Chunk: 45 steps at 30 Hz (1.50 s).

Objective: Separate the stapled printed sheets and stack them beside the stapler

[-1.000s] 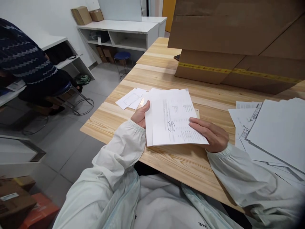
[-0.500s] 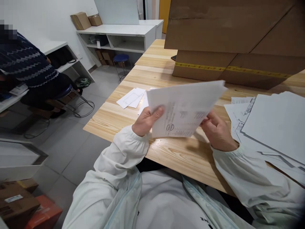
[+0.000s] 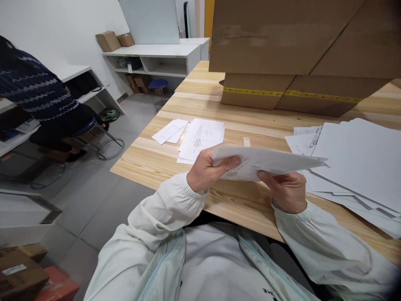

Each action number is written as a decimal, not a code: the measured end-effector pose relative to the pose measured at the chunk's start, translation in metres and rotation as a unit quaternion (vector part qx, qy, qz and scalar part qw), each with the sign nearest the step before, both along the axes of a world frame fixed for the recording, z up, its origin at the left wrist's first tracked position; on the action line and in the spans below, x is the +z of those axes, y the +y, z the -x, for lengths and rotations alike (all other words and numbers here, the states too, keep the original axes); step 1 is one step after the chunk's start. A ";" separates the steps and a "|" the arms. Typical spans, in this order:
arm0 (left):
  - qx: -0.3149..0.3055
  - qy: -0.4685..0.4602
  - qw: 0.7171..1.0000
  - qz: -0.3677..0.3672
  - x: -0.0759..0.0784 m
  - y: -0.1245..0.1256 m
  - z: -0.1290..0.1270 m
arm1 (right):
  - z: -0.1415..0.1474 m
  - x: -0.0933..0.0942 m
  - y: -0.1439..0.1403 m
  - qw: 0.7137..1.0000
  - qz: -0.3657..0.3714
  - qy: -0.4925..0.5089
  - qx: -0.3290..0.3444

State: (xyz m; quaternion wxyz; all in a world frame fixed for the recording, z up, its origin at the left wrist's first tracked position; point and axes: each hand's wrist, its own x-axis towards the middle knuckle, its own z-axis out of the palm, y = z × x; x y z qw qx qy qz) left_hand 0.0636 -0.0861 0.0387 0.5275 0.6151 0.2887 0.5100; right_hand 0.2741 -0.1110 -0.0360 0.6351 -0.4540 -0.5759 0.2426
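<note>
Paper stack (image 3: 269,162) raised just above the wooden table (image 3: 238,205), left hand (image 3: 205,169) and right hand (image 3: 286,190) both clamped on it; oval stamp unreadable. Cardboard box (image 3: 300,54) behind, contents hidden.
</note>
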 end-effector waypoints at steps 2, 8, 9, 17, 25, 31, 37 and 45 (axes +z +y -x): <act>0.010 -0.015 1.000 0.022 -0.008 0.001 -0.003 | 0.000 -0.003 0.000 1.000 0.014 0.008 0.006; 0.006 -0.035 0.999 0.038 -0.013 0.001 -0.011 | 0.000 -0.001 -0.004 1.000 0.015 0.003 0.004; 0.003 -0.038 0.999 0.037 -0.010 0.000 -0.012 | 0.000 0.000 -0.005 1.000 0.010 0.003 0.004; 0.033 -0.028 0.999 0.022 0.008 -0.002 -0.013 | -0.001 0.010 -0.006 1.000 -0.011 0.011 -0.027; 0.068 -0.025 0.997 -0.028 0.015 0.001 -0.021 | 0.001 0.007 -0.006 1.000 -0.014 0.019 -0.019; 0.117 -0.022 0.984 -0.130 0.021 0.003 -0.029 | 0.001 0.009 -0.008 0.998 -0.038 0.043 -0.038; 0.126 -0.015 0.981 -0.146 0.018 0.003 -0.032 | -0.001 0.006 -0.010 0.997 -0.030 0.038 -0.053; 0.110 -0.048 0.983 -0.140 0.036 -0.007 -0.035 | 0.001 0.025 -0.018 0.990 -0.090 0.002 -0.105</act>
